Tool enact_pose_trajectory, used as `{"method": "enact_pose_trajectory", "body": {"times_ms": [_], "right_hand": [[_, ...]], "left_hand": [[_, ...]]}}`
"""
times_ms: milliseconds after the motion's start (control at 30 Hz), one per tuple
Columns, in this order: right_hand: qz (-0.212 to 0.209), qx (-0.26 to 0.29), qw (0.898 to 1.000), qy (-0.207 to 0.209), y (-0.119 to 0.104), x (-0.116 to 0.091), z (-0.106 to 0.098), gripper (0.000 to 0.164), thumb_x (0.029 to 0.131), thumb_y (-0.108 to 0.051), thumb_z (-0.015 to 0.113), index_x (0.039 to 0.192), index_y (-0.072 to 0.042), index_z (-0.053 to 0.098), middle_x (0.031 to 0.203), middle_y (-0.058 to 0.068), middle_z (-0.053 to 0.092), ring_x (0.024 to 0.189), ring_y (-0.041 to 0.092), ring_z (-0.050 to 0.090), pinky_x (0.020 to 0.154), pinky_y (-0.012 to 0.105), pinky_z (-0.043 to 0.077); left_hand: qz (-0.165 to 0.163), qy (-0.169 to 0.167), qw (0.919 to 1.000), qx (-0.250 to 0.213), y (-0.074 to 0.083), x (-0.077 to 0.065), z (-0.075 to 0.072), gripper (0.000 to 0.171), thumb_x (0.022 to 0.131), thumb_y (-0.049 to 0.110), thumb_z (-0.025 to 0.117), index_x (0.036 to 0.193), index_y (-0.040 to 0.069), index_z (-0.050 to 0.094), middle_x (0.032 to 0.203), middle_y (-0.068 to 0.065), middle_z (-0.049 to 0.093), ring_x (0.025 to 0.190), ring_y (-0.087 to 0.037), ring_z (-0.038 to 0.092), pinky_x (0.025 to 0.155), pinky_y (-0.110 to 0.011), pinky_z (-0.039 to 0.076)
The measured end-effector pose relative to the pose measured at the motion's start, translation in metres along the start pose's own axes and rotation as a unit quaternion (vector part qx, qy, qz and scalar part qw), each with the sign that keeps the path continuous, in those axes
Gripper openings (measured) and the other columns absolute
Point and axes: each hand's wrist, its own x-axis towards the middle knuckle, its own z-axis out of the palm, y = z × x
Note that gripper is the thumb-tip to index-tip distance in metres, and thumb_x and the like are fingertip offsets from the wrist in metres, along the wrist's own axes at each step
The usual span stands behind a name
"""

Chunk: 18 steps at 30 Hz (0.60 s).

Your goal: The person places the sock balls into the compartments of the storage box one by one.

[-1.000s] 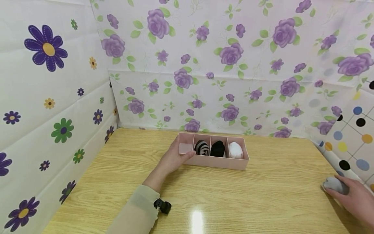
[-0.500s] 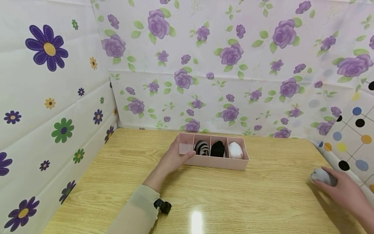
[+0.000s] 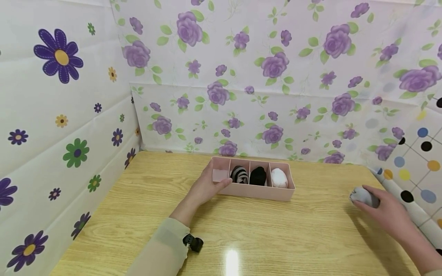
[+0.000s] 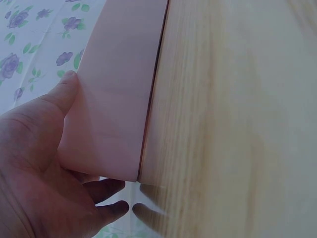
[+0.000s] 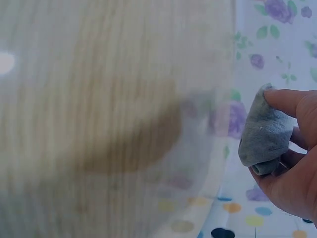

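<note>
A pink divided organizer box [image 3: 255, 191] sits on the wooden table near the back wall. My left hand [image 3: 204, 186] grips its left end, thumb on the front rim and fingers around the end wall. The leftmost compartment shows only its bare floor. To its right, one per compartment, lie a striped rolled sock [image 3: 239, 174], a black rolled sock [image 3: 258, 176] and a white rolled sock [image 3: 279, 178]. Over the table's right side, my right hand [image 3: 390, 211] holds a grey rolled sock [image 5: 267, 131] between thumb and fingers, apart from the box.
The wooden table [image 3: 293, 230] meets a flower-printed sheet [image 3: 248, 115] right behind the box. Another printed sheet [image 3: 79, 184] borders the left side, and a dotted one [image 3: 419, 165] stands close to my right hand. A black watch-like band [image 3: 193, 243] is on my left wrist.
My right hand has moved leftward and slightly farther back over the table, carrying the grey rolled sock. The left hand has stayed on the box, which has not moved.
</note>
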Motion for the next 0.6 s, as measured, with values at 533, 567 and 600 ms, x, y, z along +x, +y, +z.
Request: {"method": "enact_pose_trajectory", "body": {"times_ms": [533, 567, 600], "right_hand": [[-0.035, 0.055, 0.998, -0.007, -0.061, 0.026, 0.009, 0.082, 0.109, -0.038, 0.074, 0.162, 0.014, 0.040, 0.146, 0.043, 0.052, 0.122, 0.058, 0.058, 0.087, 0.067, 0.055], [-0.037, 0.059, 0.998, -0.008, -0.066, 0.028, 0.010, 0.082, 0.109, -0.038, 0.074, 0.163, 0.013, 0.040, 0.147, 0.042, 0.051, 0.122, 0.057, 0.057, 0.087, 0.067, 0.054], [-0.040, 0.062, 0.997, -0.009, -0.071, 0.029, 0.010, 0.082, 0.109, -0.038, 0.074, 0.163, 0.013, 0.040, 0.148, 0.042, 0.051, 0.122, 0.057, 0.057, 0.087, 0.067, 0.054]], "left_hand": [[0.000, -0.001, 1.0000, 0.005, 0.001, -0.001, -0.002, 0.116, 0.103, 0.065, 0.070, 0.178, 0.010, 0.001, 0.183, -0.019, 0.013, 0.160, -0.045, 0.035, 0.127, -0.062, 0.034], [0.000, -0.001, 1.0000, 0.006, 0.001, -0.001, -0.002, 0.117, 0.103, 0.066, 0.070, 0.178, 0.010, 0.001, 0.183, -0.019, 0.013, 0.160, -0.045, 0.035, 0.127, -0.062, 0.034], [0.000, -0.001, 1.0000, 0.006, 0.001, -0.001, -0.002, 0.117, 0.103, 0.066, 0.070, 0.178, 0.010, 0.001, 0.183, -0.019, 0.014, 0.160, -0.045, 0.035, 0.127, -0.062, 0.034]]}}
